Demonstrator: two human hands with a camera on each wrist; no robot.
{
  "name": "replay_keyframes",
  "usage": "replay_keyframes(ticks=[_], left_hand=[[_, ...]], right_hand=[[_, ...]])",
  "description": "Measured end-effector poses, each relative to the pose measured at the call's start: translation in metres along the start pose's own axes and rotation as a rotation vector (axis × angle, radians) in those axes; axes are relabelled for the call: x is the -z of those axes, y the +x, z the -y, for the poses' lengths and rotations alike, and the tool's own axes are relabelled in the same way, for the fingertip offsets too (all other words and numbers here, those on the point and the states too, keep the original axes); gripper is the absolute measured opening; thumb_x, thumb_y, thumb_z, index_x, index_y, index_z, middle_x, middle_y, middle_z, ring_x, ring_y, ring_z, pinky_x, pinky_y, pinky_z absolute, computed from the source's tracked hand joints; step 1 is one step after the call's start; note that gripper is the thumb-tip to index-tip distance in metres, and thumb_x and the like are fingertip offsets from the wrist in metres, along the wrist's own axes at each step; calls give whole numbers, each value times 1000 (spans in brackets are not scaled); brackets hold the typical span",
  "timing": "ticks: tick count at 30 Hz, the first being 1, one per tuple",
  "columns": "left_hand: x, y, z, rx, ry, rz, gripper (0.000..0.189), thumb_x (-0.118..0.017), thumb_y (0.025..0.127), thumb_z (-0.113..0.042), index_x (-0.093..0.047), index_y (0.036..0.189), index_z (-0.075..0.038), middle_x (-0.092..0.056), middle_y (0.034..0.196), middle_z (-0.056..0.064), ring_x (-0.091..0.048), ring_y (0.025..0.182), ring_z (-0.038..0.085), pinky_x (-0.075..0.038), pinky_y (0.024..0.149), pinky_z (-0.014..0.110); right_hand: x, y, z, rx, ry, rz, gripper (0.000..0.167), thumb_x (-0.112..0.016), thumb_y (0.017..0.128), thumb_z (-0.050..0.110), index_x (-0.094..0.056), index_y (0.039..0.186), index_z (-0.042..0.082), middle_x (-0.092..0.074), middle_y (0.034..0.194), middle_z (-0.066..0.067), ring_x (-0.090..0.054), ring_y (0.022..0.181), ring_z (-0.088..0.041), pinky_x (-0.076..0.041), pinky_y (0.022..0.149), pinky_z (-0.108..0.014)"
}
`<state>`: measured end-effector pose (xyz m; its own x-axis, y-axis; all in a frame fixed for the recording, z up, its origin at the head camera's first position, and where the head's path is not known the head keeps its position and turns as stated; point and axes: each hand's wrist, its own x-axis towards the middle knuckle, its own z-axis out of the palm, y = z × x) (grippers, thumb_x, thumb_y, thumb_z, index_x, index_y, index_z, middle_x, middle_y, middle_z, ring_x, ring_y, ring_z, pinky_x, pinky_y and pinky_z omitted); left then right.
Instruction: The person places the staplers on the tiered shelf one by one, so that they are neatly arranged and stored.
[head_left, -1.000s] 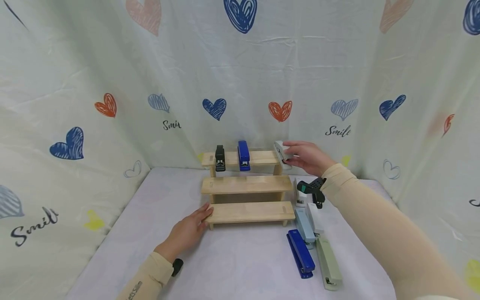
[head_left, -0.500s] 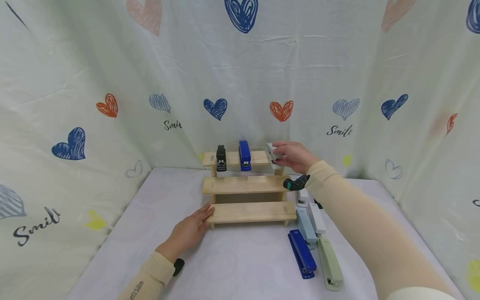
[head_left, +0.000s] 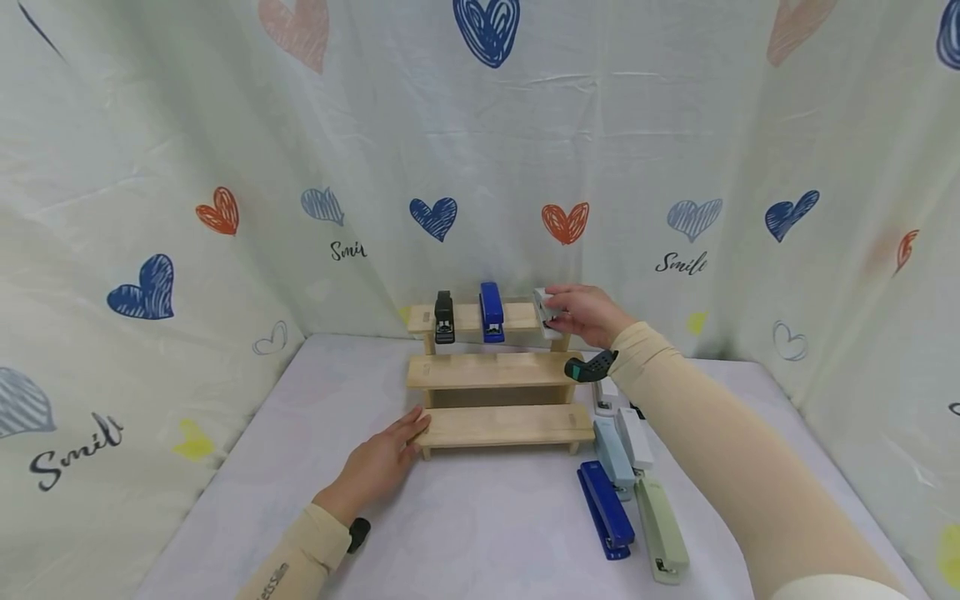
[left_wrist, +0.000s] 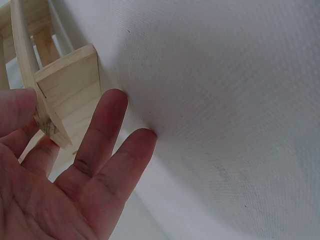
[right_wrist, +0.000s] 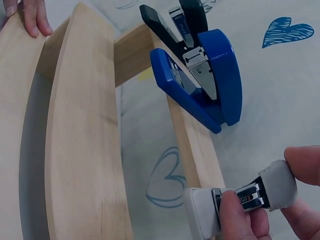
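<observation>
A three-step wooden shelf stands on the table. On its top step sit a black stapler and a blue stapler, both upright. My right hand holds a light grey stapler at the right end of that step, thumb and fingers on either side of it. The fingers partly cover this stapler. My left hand pinches the left end of the bottom step between thumb and fingers; in the left wrist view two other fingers reach to the tablecloth.
Right of the shelf lie a second blue stapler, a pale green stapler, a light blue stapler and white staplers. Something black there is mostly hidden by my right arm. A curtain hangs behind the table.
My right hand has moved left with the light grey stapler, bringing it from beyond the top step's right end onto it. The left hand has stayed on the shelf.
</observation>
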<state>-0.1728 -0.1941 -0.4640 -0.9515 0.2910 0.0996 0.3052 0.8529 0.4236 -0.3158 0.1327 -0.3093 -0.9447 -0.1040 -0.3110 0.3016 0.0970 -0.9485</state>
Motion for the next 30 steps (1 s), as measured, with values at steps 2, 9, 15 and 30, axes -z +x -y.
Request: replay_keyframes(ticks=[2,9,15,30], left_hand=[[0,-1,0,2,-3,3,50,-64,99,-15,-52,147,-12,-40,156,4,-57,121,36,-54,79,52],[0,-1,-1,3,-9,1,49,-64,99,-15,-52,147,-12,-39,156,4,-57,122,36,-53,80,52],[0,-1,-1,7,-10,2,50,-64,99,-15,-52,147,-12,-39,157,3,-56,124,35,-54,80,52],[0,-1,-1,16,-9,9,50,-65,99,-15,-52,147,-13,-39,157,3,-55,125,35,-53,83,53]], right_hand=[[0,0,0,-1,-1,5,49,-55,102,8,-45,150,7,-41,146,-16,-49,121,-30,-49,97,-34],[1,-1,-1,4,-6,18,50,-55,102,6,-44,151,7,-40,146,-16,-51,112,-27,-50,97,-34],[3,-1,-1,15,-32,33,49,-55,102,7,-45,150,7,-42,142,-16,-53,102,-24,-50,97,-34],[3,0,-3,64,-58,47,49,-55,103,8,-43,150,4,-43,142,-18,-55,106,-26,-49,98,-35]])
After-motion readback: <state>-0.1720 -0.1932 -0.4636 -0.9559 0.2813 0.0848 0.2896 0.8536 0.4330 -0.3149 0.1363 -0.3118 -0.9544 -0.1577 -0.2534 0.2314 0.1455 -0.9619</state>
